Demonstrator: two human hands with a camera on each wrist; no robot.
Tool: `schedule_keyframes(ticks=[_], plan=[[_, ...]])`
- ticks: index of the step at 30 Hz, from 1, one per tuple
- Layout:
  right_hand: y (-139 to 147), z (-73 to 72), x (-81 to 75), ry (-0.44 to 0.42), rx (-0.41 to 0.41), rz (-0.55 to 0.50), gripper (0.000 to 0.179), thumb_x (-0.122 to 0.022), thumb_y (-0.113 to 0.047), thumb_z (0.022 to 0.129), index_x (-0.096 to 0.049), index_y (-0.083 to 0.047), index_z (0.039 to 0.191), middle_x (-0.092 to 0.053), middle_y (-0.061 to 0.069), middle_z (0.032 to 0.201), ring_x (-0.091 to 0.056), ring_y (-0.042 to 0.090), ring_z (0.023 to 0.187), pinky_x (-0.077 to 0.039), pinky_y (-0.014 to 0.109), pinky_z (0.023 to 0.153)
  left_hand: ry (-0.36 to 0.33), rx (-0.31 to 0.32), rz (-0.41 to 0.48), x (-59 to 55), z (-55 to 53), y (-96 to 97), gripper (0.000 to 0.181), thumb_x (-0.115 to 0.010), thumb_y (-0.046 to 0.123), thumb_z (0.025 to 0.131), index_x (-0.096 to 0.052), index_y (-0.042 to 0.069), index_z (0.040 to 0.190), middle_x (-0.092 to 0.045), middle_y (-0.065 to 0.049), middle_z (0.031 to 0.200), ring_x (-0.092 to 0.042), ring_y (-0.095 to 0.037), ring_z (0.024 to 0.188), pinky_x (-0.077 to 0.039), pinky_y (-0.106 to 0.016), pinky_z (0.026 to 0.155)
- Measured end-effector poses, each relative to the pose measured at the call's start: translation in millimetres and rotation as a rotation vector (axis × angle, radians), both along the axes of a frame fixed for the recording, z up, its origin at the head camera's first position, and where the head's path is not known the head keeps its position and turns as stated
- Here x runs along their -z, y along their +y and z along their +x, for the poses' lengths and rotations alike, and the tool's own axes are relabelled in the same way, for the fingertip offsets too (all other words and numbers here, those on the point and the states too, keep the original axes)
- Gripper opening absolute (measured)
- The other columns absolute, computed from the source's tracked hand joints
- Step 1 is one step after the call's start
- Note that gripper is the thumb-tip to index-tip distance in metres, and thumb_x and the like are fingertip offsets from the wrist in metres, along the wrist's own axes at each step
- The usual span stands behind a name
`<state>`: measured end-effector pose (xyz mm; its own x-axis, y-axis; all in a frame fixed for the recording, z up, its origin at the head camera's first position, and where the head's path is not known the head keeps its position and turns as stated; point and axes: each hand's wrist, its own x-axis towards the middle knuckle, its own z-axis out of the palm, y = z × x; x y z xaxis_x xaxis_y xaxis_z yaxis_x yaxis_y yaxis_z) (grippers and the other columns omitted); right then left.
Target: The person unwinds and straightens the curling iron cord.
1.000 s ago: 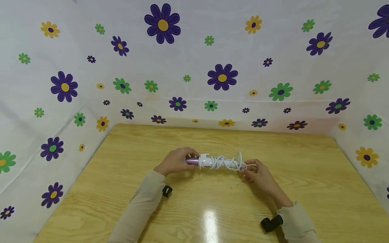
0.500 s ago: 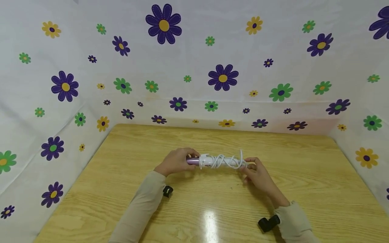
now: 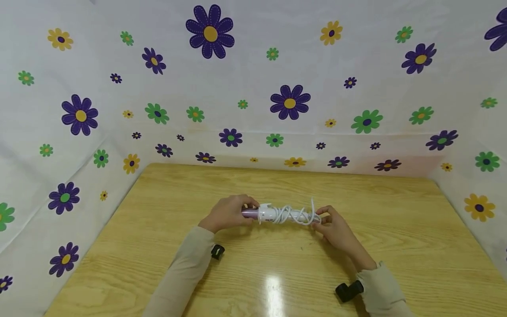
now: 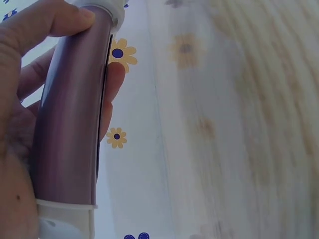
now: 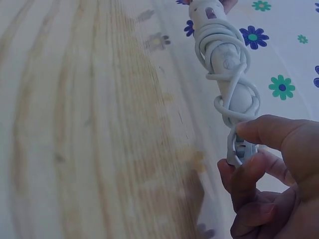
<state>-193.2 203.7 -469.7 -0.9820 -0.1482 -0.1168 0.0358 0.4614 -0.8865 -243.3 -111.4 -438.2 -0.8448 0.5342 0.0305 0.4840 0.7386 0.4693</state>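
A curling iron with a purple barrel (image 4: 75, 109) and a white handle (image 3: 269, 214) is held level above the table, running left to right. Its white cord (image 5: 223, 47) is wound loosely round the handle, and one loop sticks up near the right end. My left hand (image 3: 227, 213) grips the barrel, thumb on one side and fingers behind it, as the left wrist view shows. At the other end my right hand (image 3: 336, 231) pinches the handle's tip and the cord there between thumb and fingers. Those fingers partly hide the tip in the right wrist view (image 5: 279, 164).
The wooden table (image 3: 166, 273) spreads out beneath both hands. White cloth (image 3: 245, 75) printed with purple, green and yellow flowers stands behind it and along both sides. Black wrist cameras are strapped at both sleeves, including the right camera (image 3: 349, 291).
The upright cord loop has turned slightly and looks narrower. My right hand has shifted a little to the left. Both hands keep their hold on the curling iron.
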Motion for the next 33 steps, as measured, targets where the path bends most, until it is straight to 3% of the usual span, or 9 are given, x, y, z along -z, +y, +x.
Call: schedule_keyframes(ticks=[8,14,26,33], plan=[[-1.7,-1.4,-1.2,0.014,0.033,0.096,0.037,-0.061,-0.012,0.093,-0.044,0.000,0.124,-0.060,0.016,0.090,-0.047,0.012,0.050,-0.042,0.025,0.045,0.028,0.005,-0.016,2.3,-0.1,1.3,0.039,-0.077,0.029,0.075,-0.069,0.020,0.112,-0.070,0.004,0.098,-0.057,-0.008,0.077,-0.047,-0.028,0.068],[-1.1,-5.7,1.3,-0.006,0.076,-0.004,0.040,-0.061,-0.011,0.093,-0.044,0.001,0.128,-0.058,0.016,0.097,-0.049,0.011,0.054,-0.044,0.025,0.049,-0.013,-0.028,0.049,6.6,0.1,-1.9,0.039,-0.078,0.027,0.075,-0.069,0.020,0.113,-0.069,0.004,0.100,-0.057,-0.008,0.078,-0.046,-0.028,0.069],[8.1,-1.7,1.7,-0.010,0.016,-0.137,0.048,-0.064,-0.013,0.091,-0.045,0.004,0.132,-0.062,0.018,0.104,-0.056,0.009,0.064,-0.048,0.025,0.056,-0.107,-0.023,0.148,10.4,-1.8,-8.0,0.039,-0.077,0.020,0.078,-0.067,0.017,0.116,-0.069,0.000,0.104,-0.058,-0.010,0.083,-0.048,-0.031,0.075],[8.9,-1.2,1.2,0.020,0.076,-0.160,0.042,-0.059,-0.015,0.095,-0.047,0.000,0.132,-0.060,0.013,0.101,-0.053,0.007,0.064,-0.045,0.024,0.053,-0.123,-0.005,0.211,11.1,-4.7,-7.5,0.039,-0.076,0.017,0.079,-0.066,0.014,0.118,-0.068,-0.003,0.104,-0.059,-0.012,0.084,-0.050,-0.031,0.077]])
